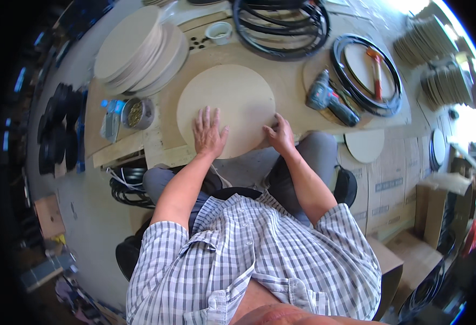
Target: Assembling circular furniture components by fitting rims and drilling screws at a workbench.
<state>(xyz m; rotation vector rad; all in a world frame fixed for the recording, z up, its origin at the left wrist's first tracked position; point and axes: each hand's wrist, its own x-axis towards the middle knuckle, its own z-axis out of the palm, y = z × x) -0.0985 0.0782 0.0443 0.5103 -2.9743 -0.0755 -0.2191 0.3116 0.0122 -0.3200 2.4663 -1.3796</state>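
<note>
Head view: left hand (pixel 208 134) flat, fingers apart, on round beige disc (pixel 225 108); right hand (pixel 280 135) pinching its edge.

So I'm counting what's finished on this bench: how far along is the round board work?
One disc in a black ring lies at the right beside the drill. In hand: left hand flat on a bare round board, right hand at its edge. A stack of bare discs and loose black rings wait.
</note>
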